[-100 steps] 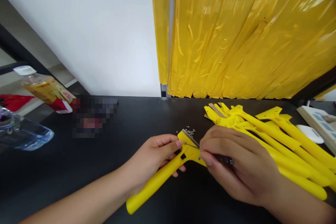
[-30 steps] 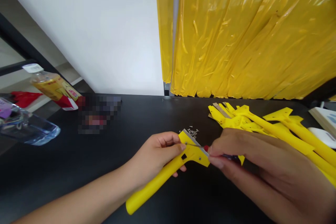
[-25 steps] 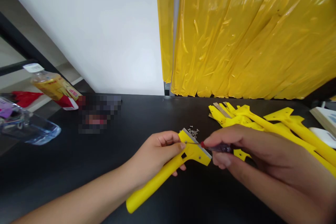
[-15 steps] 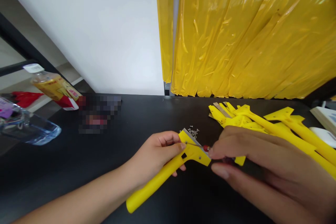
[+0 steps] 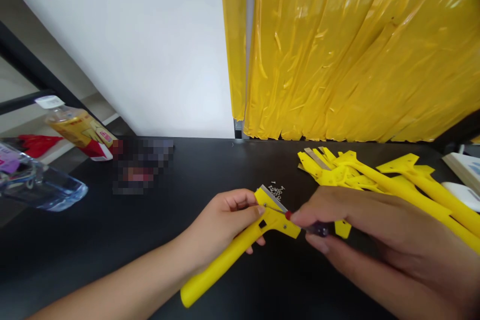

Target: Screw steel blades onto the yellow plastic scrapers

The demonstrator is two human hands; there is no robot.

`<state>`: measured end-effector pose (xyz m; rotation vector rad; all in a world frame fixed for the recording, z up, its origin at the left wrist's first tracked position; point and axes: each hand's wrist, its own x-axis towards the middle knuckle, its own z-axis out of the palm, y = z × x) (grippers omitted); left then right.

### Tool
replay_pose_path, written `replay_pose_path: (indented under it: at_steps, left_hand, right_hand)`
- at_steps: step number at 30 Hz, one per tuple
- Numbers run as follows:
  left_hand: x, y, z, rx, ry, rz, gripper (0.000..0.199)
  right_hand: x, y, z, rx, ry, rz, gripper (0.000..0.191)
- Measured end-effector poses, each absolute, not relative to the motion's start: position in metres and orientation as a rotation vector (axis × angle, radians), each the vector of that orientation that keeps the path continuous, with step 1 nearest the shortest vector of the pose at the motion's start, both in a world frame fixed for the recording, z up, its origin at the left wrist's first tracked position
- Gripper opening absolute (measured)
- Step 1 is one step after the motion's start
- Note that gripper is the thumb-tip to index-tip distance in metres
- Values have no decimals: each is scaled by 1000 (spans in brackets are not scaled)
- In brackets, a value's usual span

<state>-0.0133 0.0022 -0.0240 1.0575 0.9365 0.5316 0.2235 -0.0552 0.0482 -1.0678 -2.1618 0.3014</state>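
Observation:
My left hand (image 5: pixel 225 220) is wrapped round the neck of a yellow scraper (image 5: pixel 221 265), its thumb beside a screw in the head. A metal blade strip (image 5: pixel 275 198) lies along the scraper's upper edge. Between thumb and fingers, my right hand (image 5: pixel 367 240) pinches a small screwdriver (image 5: pixel 318 229) with a dark, see-through handle and a red collar. Its thin shaft runs left across the scraper head to the screw near my left thumb. A second screw (image 5: pixel 285 227) sits lower on the head. Small loose screws (image 5: pixel 276 191) lie just beyond the blade.
A pile of yellow scraper parts (image 5: pixel 348 170) lies on the black table (image 5: pixel 202 165) at right. Two bottles (image 5: pixel 80 127) (image 5: pixel 45 180) stand or lean at left, beside a blurred patch. Yellow plastic wrapping (image 5: pixel 337 50) hangs behind, beside a white panel (image 5: pixel 150 50).
The screwdriver's red collar has shifted slightly left and more of its dark handle shows. My right fingers have changed position around it. My left hand and the scraper have barely moved.

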Motion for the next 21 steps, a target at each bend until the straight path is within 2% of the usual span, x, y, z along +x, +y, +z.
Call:
replay_pose_path:
  at_steps: [5, 9, 12, 17, 21]
  left_hand:
    - [-12, 2, -24, 1059, 961, 530, 24]
    - [-12, 3, -23, 1059, 959, 537, 24]
    - [-12, 3, -23, 1056, 950, 536, 25]
    - [-12, 1, -21, 1063, 959, 519, 25]
    - [-13, 2, -22, 1070, 956, 533, 24]
  right_hand:
    - [228, -54, 45, -1131, -2210, 384, 12]
    - [227, -56, 50, -1067, -2284, 516, 17]
    - [230, -59, 47, -1104, -2305, 481, 24]
    - [229, -58, 44, -1184, -2219, 351, 8]
    - [224, -56, 52, -1099, -2294, 487, 13]
